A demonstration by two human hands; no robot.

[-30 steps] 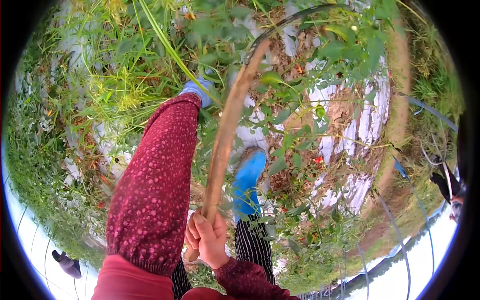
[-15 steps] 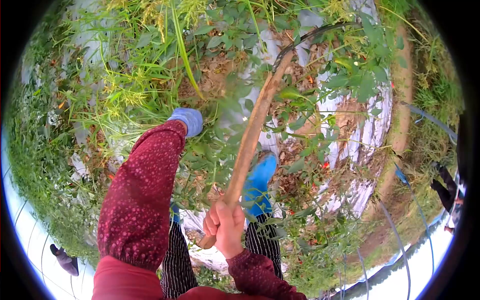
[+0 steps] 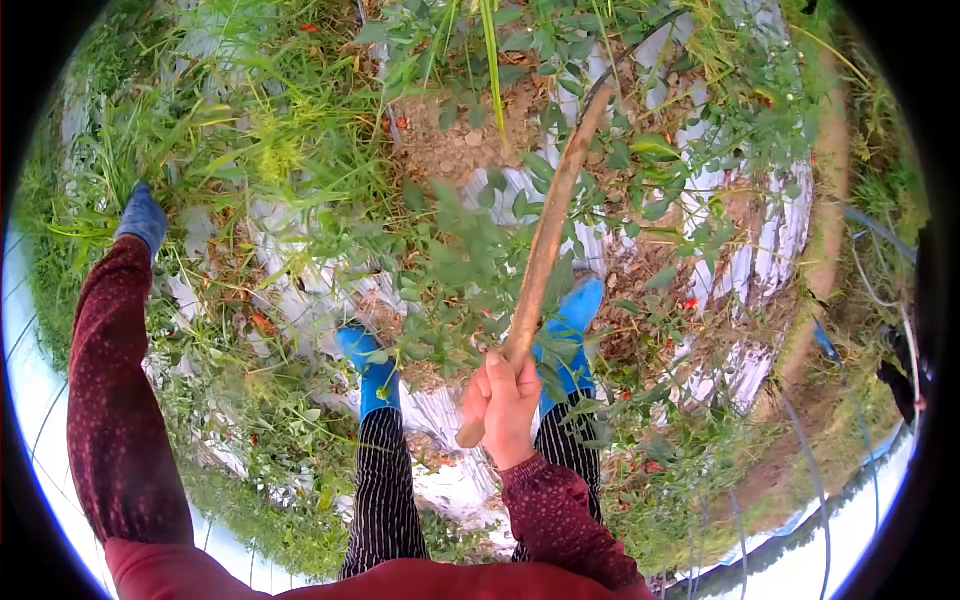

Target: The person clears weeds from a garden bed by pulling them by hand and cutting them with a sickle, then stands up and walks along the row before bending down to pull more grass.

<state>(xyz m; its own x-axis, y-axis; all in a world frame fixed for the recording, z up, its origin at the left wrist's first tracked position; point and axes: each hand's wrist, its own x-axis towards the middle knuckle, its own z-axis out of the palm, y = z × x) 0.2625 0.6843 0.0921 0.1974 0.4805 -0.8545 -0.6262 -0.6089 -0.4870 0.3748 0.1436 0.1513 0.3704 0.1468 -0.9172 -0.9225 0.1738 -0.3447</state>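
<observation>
My right hand (image 3: 503,408), bare, is wrapped round the lower part of a long wooden handle (image 3: 550,240). The handle slants up and to the right, and a thin dark curved blade (image 3: 640,42) extends from its far end among the leaves, so the tool looks like a sickle. At the far left, my left hand (image 3: 143,220) in a blue glove reaches out beside long grass (image 3: 118,170). Its fingers are not distinct, and whether grass is inside them does not show. Leafy pepper plants (image 3: 460,260) grow between my arms.
My blue boots (image 3: 375,365) stand among plants on torn whitish plastic sheeting (image 3: 440,425). Red fruits (image 3: 652,466) lie or hang low. Thin hoops (image 3: 808,470) and a bare soil strip (image 3: 828,230) run along the right. A dark partial shape (image 3: 900,385) shows at the right edge.
My left hand has swung from near the middle out to the far left. My right hand and the sickle have shifted slightly right and up in view, still gripped. More of my left boot shows.
</observation>
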